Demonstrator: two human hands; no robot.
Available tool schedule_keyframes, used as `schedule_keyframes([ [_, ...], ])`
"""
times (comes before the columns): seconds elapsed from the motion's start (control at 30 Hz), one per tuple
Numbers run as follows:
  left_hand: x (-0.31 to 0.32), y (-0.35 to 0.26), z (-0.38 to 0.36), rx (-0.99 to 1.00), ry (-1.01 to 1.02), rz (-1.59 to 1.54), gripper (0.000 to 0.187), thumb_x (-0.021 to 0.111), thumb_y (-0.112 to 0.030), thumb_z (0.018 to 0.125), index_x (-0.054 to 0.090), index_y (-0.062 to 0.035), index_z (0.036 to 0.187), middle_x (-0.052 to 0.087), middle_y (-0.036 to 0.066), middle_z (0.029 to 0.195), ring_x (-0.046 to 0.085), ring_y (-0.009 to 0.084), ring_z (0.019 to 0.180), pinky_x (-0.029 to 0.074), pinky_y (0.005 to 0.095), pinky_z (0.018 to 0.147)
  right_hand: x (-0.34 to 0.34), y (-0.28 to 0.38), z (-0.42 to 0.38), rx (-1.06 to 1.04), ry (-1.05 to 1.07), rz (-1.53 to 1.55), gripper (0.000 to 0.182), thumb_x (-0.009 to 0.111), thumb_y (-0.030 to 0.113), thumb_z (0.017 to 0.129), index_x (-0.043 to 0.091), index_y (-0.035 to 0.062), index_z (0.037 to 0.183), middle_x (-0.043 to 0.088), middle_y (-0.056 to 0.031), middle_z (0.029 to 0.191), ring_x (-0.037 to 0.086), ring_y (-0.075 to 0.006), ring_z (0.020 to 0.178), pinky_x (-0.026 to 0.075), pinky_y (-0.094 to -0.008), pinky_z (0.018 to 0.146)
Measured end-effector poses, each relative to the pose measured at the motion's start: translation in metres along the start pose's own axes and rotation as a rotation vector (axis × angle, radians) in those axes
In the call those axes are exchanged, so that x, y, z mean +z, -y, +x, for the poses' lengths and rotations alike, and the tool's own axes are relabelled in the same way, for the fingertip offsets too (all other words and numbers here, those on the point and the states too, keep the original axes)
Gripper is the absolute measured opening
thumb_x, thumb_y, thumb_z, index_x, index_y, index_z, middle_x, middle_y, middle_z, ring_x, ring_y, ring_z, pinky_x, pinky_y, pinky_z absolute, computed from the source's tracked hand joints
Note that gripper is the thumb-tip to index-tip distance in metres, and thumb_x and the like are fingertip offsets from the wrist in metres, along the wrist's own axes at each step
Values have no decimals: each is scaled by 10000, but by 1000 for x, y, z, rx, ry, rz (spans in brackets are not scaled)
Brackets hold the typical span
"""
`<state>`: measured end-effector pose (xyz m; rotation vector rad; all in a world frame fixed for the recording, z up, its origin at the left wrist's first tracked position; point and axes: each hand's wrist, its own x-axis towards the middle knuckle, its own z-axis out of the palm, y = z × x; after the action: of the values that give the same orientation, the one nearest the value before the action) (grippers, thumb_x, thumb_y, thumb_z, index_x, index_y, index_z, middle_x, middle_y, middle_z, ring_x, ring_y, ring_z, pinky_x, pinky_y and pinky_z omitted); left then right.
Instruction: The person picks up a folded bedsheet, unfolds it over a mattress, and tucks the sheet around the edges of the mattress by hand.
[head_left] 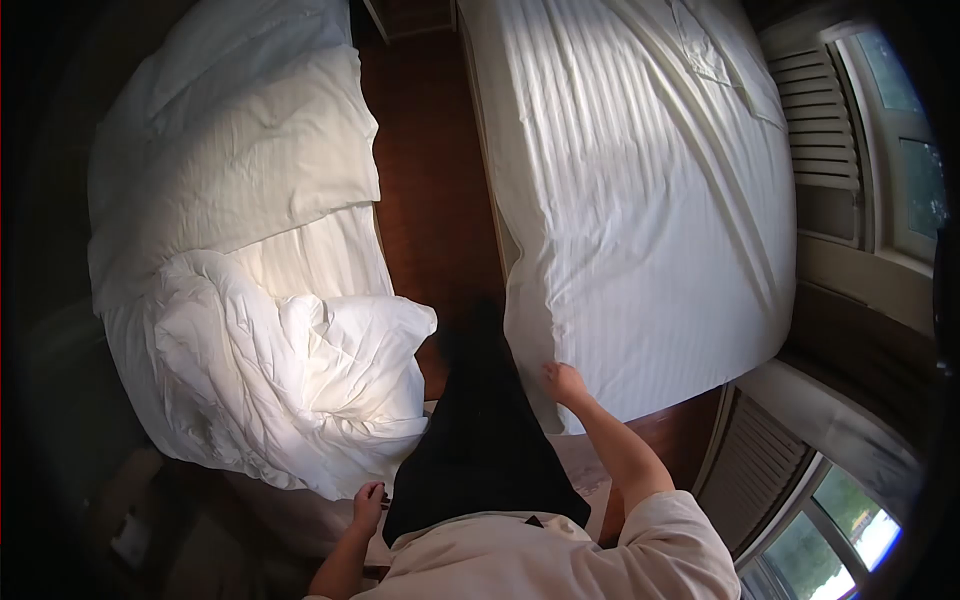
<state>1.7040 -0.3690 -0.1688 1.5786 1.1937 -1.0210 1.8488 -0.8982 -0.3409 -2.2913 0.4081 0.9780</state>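
Observation:
My right hand (565, 383) is at the near left edge of a white striped bed sheet (640, 260), which covers the bed on the right. Its fingers are curled against the cloth and appear closed on it. Creases run along the sheet beside the hand, and long folds cross its far right part. My left hand (370, 505) hangs low beside the other bed, close to a rumpled white duvet (260, 350). Its fingers are loosely bent and apart, with nothing visible in them.
Between the two beds runs a strip of dark wooden floor (425, 150). A flat white cover (260, 150) lies over the far part of the left bed. Louvred panels (815, 120) and windows (915, 150) line the right side. Another window (840, 520) is at the lower right.

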Motion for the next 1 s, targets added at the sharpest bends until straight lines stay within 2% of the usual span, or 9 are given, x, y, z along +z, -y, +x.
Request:
schedule_keyframes([
  [0.13, -13, -50, -8, 120, -11, -10, 248, 581, -232, 992, 638, -29, 1121, 652, 77, 900, 661, 181, 756, 562, 330, 650, -38, -10, -51, 155, 206, -24, 362, 568, 273, 869, 717, 124, 1163, 702, -210, 1126, 649, -383, 1094, 513, -456, 972],
  [0.37, -30, -116, -12, 243, -2, 45, 292, 598, -253, 957, 632, -22, 1133, 655, 64, 890, 636, 173, 729, 537, 312, 624, -152, 12, -14, 108, 7, -132, 366, 601, 252, 825, 724, 94, 1131, 720, -205, 1057, 675, -382, 1030, 534, -438, 947],
  [0.5, -47, -103, 72, 647, -216, 502, 407, 568, -392, 897, 750, -29, 903, 700, 148, 902, 677, 217, 791, 535, 378, 777, -233, 77, 47, 119, -126, -50, 342, 609, 263, 825, 741, 98, 1094, 717, -220, 1047, 671, -389, 1037, 530, -443, 949],
  [0.6, -60, -142, 162, 571, -81, 616, 364, 595, -341, 910, 755, -22, 988, 723, 151, 1010, 691, 266, 868, 531, 402, 824, -284, 133, 102, 48, -220, -53, 336, 626, 244, 819, 739, 87, 1094, 729, -210, 980, 709, -354, 921, 562, -417, 869],
  [0.73, -94, -365, 117, 302, 72, -9, 283, 623, -262, 945, 658, -50, 1128, 599, 20, 784, 598, 127, 685, 495, 299, 594, -315, 189, 129, 116, -173, 98, 326, 645, 205, 830, 727, 77, 1119, 749, -159, 916, 734, -261, 789, 584, -365, 764],
  [0.77, -104, -412, 140, 324, 102, -114, 243, 611, -248, 949, 664, -52, 1082, 609, 14, 795, 601, 126, 671, 497, 281, 589, -326, 201, 141, 127, -163, 143, 326, 649, 195, 834, 724, 75, 1127, 752, -145, 901, 735, -236, 761, 585, -352, 740],
  [0.83, -119, -499, 142, 400, -26, 91, 213, 620, -248, 945, 672, -68, 1044, 644, 15, 825, 598, 117, 659, 492, 280, 577, -341, 220, 140, 203, -117, 231, 332, 658, 188, 843, 713, 67, 1147, 755, -135, 905, 734, -211, 767, 581, -348, 736],
  [0.9, -114, -662, 162, 654, -76, 90, 221, 631, -236, 943, 668, -40, 1039, 653, 31, 836, 608, 119, 723, 484, 257, 632, -338, 200, 142, 209, -145, 185, 335, 661, 185, 839, 711, 64, 1148, 753, -145, 910, 732, -215, 765, 581, -351, 740],
  [1.0, -87, -844, 152, 821, -38, 44, 257, 653, -234, 944, 653, -44, 1117, 671, 28, 915, 621, 132, 803, 512, 291, 713, -353, 214, 134, 299, -110, 135, 317, 675, 249, 814, 739, 89, 1080, 740, -190, 921, 719, -315, 882, 566, -397, 828],
])
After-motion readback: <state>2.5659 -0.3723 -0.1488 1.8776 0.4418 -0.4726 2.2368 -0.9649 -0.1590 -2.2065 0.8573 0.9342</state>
